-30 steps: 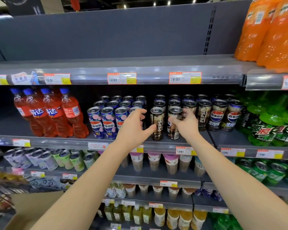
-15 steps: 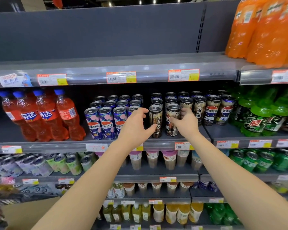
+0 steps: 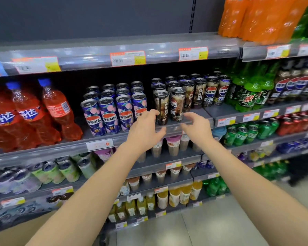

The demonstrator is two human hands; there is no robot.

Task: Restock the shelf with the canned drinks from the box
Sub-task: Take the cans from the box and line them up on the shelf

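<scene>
Cans [image 3: 169, 106] stand at the front of the shelf [image 3: 114, 137], between blue cans [image 3: 112, 114] and green bottles [image 3: 247, 96]. Left hand [image 3: 144, 128] and right hand [image 3: 196, 127] hover empty before them, fingers spread.

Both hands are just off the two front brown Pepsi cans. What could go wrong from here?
1. The two front brown Pepsi cans stand right at the shelf lip; a brush from the left hand or right hand could tip one off.
2. They sit forward of their rows, so a knock backward might topple the cans behind.
3. The purple peach Pepsi cans stand close beside the left hand and could be nudged.
</scene>
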